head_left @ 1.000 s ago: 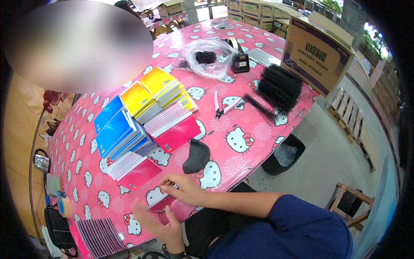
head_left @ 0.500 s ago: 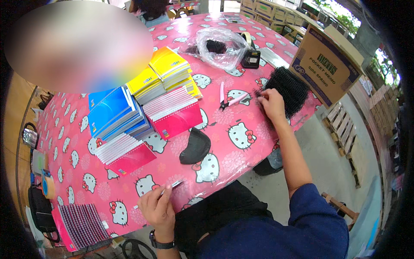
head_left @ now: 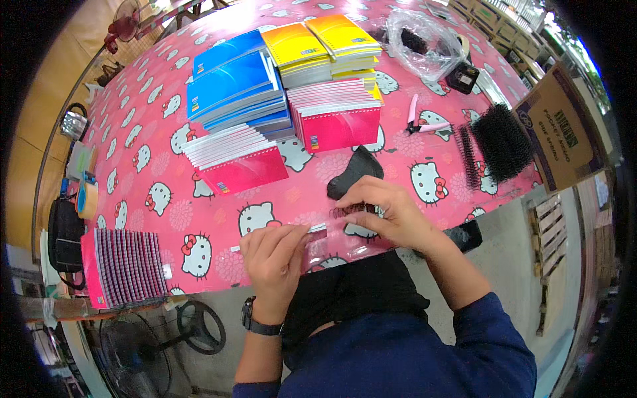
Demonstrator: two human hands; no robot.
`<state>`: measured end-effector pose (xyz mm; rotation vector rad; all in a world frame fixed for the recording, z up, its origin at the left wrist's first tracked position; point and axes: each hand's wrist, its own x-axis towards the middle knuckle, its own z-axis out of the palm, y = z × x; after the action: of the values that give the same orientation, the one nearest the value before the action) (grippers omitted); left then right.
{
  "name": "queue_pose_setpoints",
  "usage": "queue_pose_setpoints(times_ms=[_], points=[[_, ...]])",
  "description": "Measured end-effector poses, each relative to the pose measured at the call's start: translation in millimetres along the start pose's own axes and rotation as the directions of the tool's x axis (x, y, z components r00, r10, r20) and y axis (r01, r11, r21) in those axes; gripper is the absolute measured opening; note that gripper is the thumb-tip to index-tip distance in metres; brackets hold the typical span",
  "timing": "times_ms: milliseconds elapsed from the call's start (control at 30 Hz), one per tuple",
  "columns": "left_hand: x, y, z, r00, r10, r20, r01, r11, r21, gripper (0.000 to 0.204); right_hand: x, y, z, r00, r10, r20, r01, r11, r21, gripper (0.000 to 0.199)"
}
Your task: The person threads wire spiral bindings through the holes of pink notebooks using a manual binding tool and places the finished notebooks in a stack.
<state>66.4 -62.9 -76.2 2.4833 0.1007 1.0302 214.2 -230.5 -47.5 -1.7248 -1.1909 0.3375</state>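
Observation:
Near the table's front edge, my left hand (head_left: 271,255) is closed on a thin memo pad (head_left: 316,229), seen nearly edge-on and mostly hidden by the fingers. Just to its right, my right hand (head_left: 383,211) pinches a dark spiral binding coil (head_left: 340,213), whose left end points toward the pad with a small gap. Beyond my right hand lies a curved black pad-like piece (head_left: 355,174). Pink-handled pliers (head_left: 424,125) rest farther right. A bundle of black coils (head_left: 503,142) lies at the right, with a single row of coil (head_left: 468,158) beside it.
Pink-covered memo pads (head_left: 242,169) stand in rows, backed by blue pads (head_left: 232,86) and yellow pads (head_left: 292,46). Spiral-bound pads (head_left: 126,268) sit at the near left. A plastic bag (head_left: 424,40) and a cardboard box (head_left: 561,126) are at the right.
My right hand has come from the coil bundle to beside my left hand, bringing a coil. The view has shifted, and the left hand still holds the thin pad.

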Motion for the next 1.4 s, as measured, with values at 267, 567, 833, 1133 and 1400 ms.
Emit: queue_pose_setpoints(times_ms=[267,567,833,1133,1400], points=[[1,5,-4,0.998,-0.035,0.052,0.036,0.999,-0.017,0.015,3,2,7,0.994,-0.009,0.108,-0.003,0.994,0.107,0.021],[4,12,-6,0.994,-0.085,0.065,0.087,0.996,-0.019,0.014,4,-2,8,0.965,-0.006,0.261,0.015,0.999,-0.03,0.018],[4,13,-3,0.993,-0.096,0.067,0.097,0.995,-0.004,0.016,3,3,12,0.953,-0.084,0.292,0.136,0.977,-0.162,0.023],[7,23,0,0.978,-0.108,0.179,0.111,0.994,-0.007,0.029,-2,3,15,0.97,-0.111,0.218,0.108,0.994,0.023,0.037],[5,23,-8,0.927,-0.081,0.366,0.073,0.997,0.035,0.019,17,41,-18,0.981,0.017,-0.192,-0.119,0.837,-0.534,0.06]])
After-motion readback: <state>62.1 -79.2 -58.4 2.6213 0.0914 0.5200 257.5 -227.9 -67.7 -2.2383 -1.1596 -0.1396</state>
